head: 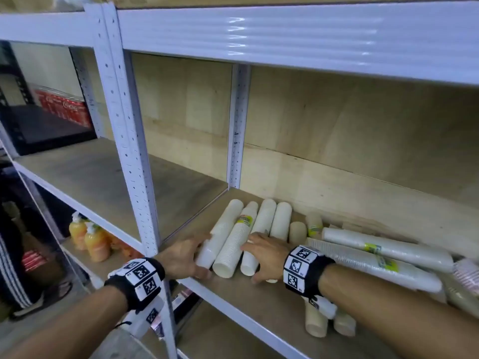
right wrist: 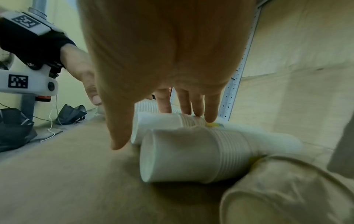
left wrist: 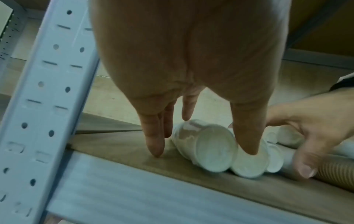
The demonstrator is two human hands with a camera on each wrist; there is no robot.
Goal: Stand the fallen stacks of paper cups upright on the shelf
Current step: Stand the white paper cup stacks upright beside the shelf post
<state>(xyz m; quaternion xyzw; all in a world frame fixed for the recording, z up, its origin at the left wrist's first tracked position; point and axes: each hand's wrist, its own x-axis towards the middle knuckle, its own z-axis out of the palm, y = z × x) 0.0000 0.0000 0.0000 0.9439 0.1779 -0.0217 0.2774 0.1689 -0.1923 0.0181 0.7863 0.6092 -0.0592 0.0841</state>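
Shelf (head: 233, 294): fallen cup stacks (head: 228, 244) between left hand (head: 181, 257), right hand (head: 267, 255).

Glossy white-painted metal shelf beam (head: 298, 40), perforated metal upright (head: 129, 141). Matt wood-look shelf board (head: 233, 294), plywood back panel (head: 363, 130). White paper cup stacks (head: 228, 244), ribbed rims, clear glossy plastic wrap.

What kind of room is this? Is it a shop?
Probably a storeroom or the back of a shop. There are plain metal shelves with fallen stacks of paper cups, a case of red soda cans and bottles of orange drink kept in bulk.
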